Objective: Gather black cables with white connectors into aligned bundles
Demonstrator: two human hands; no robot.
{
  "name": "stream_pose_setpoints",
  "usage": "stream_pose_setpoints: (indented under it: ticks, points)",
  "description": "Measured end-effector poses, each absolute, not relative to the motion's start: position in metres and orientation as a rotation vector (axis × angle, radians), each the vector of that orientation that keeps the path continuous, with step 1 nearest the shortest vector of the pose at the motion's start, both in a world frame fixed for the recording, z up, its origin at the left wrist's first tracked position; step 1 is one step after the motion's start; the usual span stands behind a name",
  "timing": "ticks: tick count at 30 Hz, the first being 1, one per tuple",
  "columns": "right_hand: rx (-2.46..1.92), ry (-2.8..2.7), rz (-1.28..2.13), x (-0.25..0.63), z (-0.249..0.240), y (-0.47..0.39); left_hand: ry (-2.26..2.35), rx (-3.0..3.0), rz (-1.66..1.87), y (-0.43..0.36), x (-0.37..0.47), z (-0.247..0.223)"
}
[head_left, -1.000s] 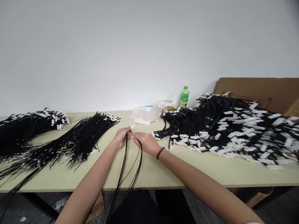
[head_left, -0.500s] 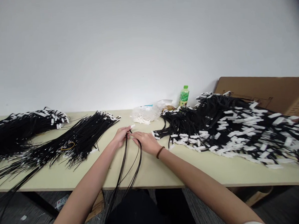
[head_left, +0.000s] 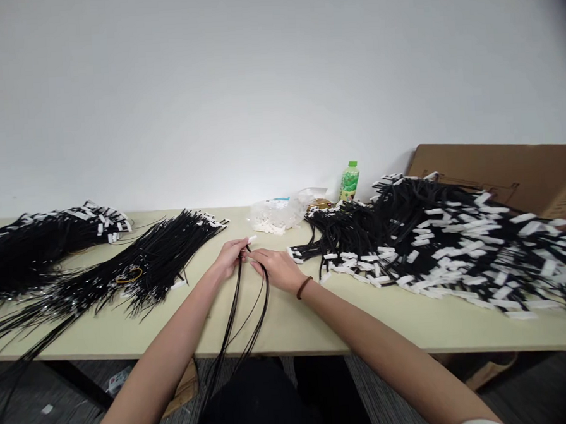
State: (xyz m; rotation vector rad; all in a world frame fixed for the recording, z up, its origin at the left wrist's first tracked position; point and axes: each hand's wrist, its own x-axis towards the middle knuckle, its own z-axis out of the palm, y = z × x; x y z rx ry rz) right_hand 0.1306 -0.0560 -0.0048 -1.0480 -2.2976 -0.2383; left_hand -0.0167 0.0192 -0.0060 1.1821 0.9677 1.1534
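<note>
Compared with the frames half a second and one second before, almost nothing is altered: both hands are kept at the same spot on the table (head_left: 279, 326), and only a slight drift of the view is noted, by which the bottle and the cardboard are displaced a little.

The left hand (head_left: 229, 258) and the right hand (head_left: 277, 269) are held just beside each other near the middle of the table. The fingers of the left hand are pinched on the top end of the black cables (head_left: 241, 315), where a small white connector (head_left: 251, 239) is seen at the fingertips. The fingers of the right hand are curled and pressed against the same cable ends; whether they are closed on a cable cannot be told. A dark band (head_left: 303, 287) is worn on the right wrist. From the hands the cables are led toward the viewer, over the table edge and down to the lap. Several strands are present; an exact count cannot be made.

Three cable piles are counted: one far left pile (head_left: 33, 247), one left pile (head_left: 138, 267) bearing one yellow rubber band (head_left: 129, 276), and one large right pile (head_left: 446, 241) with many white tags. One plastic bag of white parts (head_left: 276, 215), one green bottle (head_left: 349, 180) and one cardboard sheet (head_left: 504, 175) are placed along the wall. The right pile lies just beside the right hand.
</note>
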Motion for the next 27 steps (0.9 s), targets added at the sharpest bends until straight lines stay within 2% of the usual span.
stream_pose_setpoints:
  ticks: [27]
  points:
    - [-1.032, -2.331, -0.266, 0.131, -0.0054, -0.0565, 0.978, 1.226, 1.148, 0.0191, -0.0162, -0.0059]
